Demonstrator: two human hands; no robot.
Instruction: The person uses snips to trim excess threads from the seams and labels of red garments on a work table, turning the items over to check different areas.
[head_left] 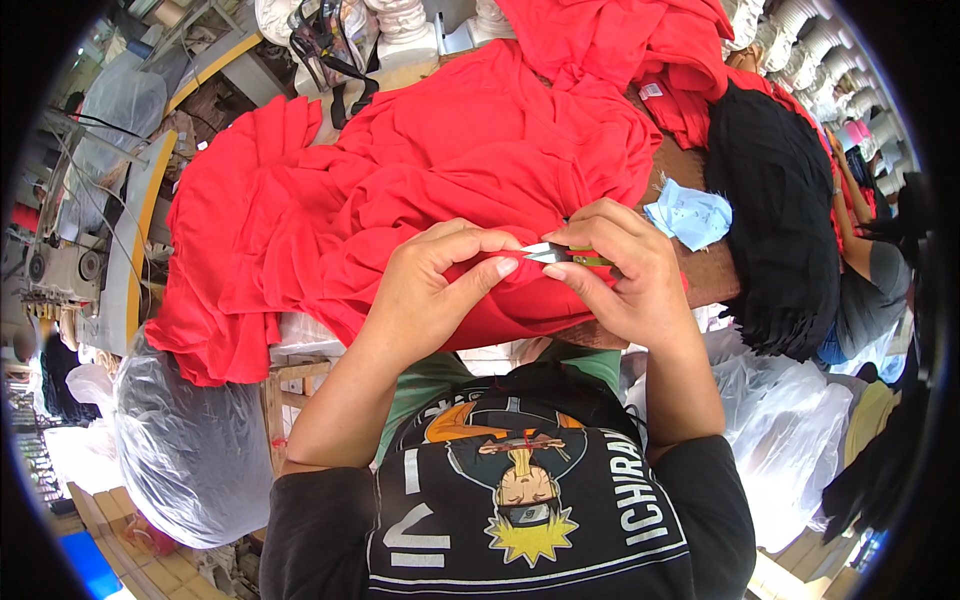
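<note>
While bunched on the counter [700, 285], red cloth [400, 190] looks soft, light; best pinched at the seam; left hand [430, 290] pinching cloth; right hand [625, 270] closed on snips [560, 254].

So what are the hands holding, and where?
Right hand grips small thread snips by the green handle; left hand pinches the red fabric at the blades.

Black cloth pile [780, 220], clear plastic bags [185, 440]
</note>
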